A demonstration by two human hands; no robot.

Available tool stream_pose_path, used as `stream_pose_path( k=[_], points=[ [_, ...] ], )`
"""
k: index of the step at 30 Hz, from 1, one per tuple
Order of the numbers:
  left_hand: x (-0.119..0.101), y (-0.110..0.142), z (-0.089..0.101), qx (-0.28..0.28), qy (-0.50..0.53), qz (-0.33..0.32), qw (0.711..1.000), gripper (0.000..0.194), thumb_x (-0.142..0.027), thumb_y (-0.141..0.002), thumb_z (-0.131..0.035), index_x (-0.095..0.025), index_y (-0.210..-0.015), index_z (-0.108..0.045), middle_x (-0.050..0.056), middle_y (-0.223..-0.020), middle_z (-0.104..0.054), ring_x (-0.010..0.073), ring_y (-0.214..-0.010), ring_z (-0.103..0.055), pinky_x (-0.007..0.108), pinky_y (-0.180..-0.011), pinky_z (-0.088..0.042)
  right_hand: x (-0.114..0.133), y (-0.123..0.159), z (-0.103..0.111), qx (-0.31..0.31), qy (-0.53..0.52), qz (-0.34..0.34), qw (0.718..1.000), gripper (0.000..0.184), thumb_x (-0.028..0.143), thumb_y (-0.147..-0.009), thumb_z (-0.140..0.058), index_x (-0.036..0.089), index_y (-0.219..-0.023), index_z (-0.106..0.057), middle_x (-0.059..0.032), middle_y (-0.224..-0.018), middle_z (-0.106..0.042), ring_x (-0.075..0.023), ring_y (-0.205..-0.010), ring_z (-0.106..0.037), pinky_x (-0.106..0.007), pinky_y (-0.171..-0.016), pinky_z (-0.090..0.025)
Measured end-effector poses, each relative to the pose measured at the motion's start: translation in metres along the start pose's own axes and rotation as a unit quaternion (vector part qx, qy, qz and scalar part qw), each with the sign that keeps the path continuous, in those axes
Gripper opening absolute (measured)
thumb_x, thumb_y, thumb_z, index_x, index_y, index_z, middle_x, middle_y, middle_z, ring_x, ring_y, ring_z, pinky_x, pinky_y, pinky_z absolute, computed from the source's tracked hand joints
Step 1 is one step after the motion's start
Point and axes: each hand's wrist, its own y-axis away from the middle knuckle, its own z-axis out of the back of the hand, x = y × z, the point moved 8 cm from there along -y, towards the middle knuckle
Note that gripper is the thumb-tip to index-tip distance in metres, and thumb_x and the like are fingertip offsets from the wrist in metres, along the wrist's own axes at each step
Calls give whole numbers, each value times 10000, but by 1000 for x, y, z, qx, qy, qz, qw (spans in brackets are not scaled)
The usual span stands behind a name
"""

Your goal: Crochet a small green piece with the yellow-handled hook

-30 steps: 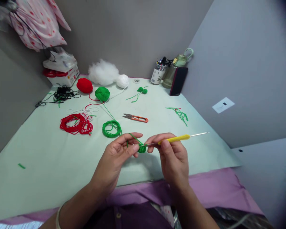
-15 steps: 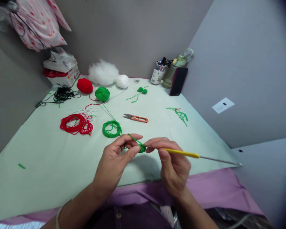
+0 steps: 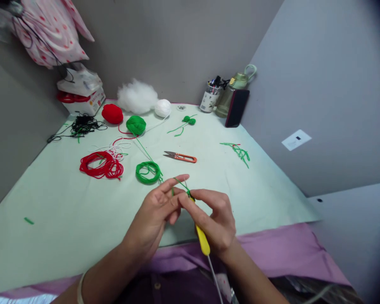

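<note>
My right hand [image 3: 215, 217] is closed on a crochet hook [image 3: 203, 240] with a yellow handle, its metal rear end pointing down toward me. The hook's tip meets a small green crochet piece [image 3: 189, 193], mostly covered by fingers. My left hand [image 3: 160, 209] pinches that piece, and a strand of green yarn [image 3: 180, 182] runs over its raised index finger. Just beyond the left hand lies a coil of green yarn [image 3: 148, 172], linked by a strand to the green yarn ball [image 3: 136, 126].
Orange-handled thread snips [image 3: 180, 157] lie beyond my hands. To the left are a red yarn coil [image 3: 96, 165] and black yarn [image 3: 84, 126]. A red ball [image 3: 112, 114], white stuffing [image 3: 137, 97], a phone [image 3: 237, 108] and a bottle [image 3: 224, 100] stand along the back.
The crochet hook has swung from pointing right to pointing down toward me. My right hand has turned and moved left, closer to my left fingers.
</note>
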Motion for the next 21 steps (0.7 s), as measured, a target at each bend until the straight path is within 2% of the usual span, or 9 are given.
stream_pose_path(
  k=[2,3,5,8,10,14,17,19,21],
  points=[
    [6,-1,-5,27,45,58,997,381,-322,-825,-946,-190,-1174,-864,-105,-547,-474,21,-471,-271,148,-592,-425,-11,1,4,-43,-80,-69,993,346,155,-1035,-657,342,-1303,-770,-62,-1091,-807,-240,-970,-772,-385,-794,-655],
    [6,-1,-5,29,53,67,996,366,-306,-825,-947,-179,-1160,-869,-116,-526,-437,19,-469,-246,154,-628,-450,-20,1,6,-67,-139,-118,981,298,173,-1057,-626,325,-1254,-789,-59,-1057,-803,-227,-918,-765,-382,-775,-647],
    [2,-2,-4,18,51,58,997,355,-269,-815,-952,-187,-1151,-874,-101,-569,-495,12,-476,-244,159,-654,-461,-37,2,4,-103,-269,-218,933,244,203,-1085,-588,282,-1131,-814,-50,-983,-790,-188,-803,-734,-355,-735,-624],
    [-5,-2,-1,5,19,23,1000,360,-268,-806,-955,-208,-1150,-870,-50,-724,-618,8,-499,-287,145,-574,-384,-51,2,-6,-116,-414,-300,851,195,266,-1075,-640,255,-1002,-820,-30,-922,-774,-139,-706,-691,-297,-682,-590],
    [-8,-2,2,-7,-6,-1,1000,334,-278,-815,-946,-221,-1135,-871,-42,-761,-628,15,-515,-299,143,-548,-350,-54,3,-12,-104,-444,-321,830,175,286,-1062,-671,250,-990,-826,-28,-929,-779,-129,-709,-689,-285,-693,-581],
    [-15,-1,9,-35,-39,-40,998,232,-285,-841,-924,-243,-1065,-879,-41,-792,-622,33,-558,-326,148,-622,-407,-55,5,-11,-108,-418,-320,843,172,273,-1066,-670,255,-1018,-833,-28,-965,-778,-122,-743,-697,-285,-742,-572],
    [-13,-2,6,-11,-59,-42,997,226,-310,-866,-900,-257,-1085,-875,-26,-803,-628,57,-607,-404,167,-619,-399,-52,2,-13,-100,-432,-317,838,175,295,-1065,-671,259,-997,-828,-20,-928,-772,-124,-723,-693,-281,-715,-575],
    [-11,-1,3,2,-75,-45,996,230,-335,-881,-884,-264,-1100,-872,-17,-822,-647,62,-603,-406,182,-588,-372,-49,-3,-12,-91,-410,-306,855,167,302,-1055,-686,258,-992,-834,-27,-921,-782,-138,-745,-695,-281,-701,-578],
    [-10,-1,1,0,-88,-53,995,236,-347,-885,-879,-264,-1106,-873,-18,-821,-651,61,-589,-384,187,-566,-355,-44,-7,-9,-88,-364,-286,882,166,283,-1053,-684,263,-1008,-842,-35,-930,-798,-148,-753,-695,-280,-682,-581]
  ],
)
